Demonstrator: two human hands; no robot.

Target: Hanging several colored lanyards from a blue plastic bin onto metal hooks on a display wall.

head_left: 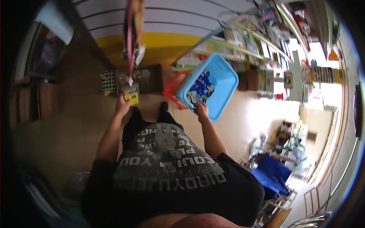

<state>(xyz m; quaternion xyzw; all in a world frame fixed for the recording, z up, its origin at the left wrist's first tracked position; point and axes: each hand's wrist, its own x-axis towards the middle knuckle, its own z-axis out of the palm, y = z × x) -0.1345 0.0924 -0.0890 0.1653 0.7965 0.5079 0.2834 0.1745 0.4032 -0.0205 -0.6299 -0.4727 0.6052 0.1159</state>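
My left hand (123, 106) grips the lower edge of a clear plastic pouch with a yellow card (131, 98) that bears writing. Pink and yellow straps (131, 42) hang down from above and meet the top of the pouch; I cannot tell whether they are joined to it. My right hand (202, 109) is closed on the near rim of a light blue plastic tub (221, 94). Blue patterned items (202, 85) lie inside at the tub's left end, too blurred to name. The tub is tilted above a red plastic stool (177, 87), which it partly hides.
An open cardboard box (152, 78) and a white holed rack (108, 81) with yellow pieces are on the tiled floor near my feet. Ahead rises a slatted wall panel (171, 20) with a yellow base. Shelves of books (256, 42) line the right; a blue cloth (272, 173) drapes at lower right.
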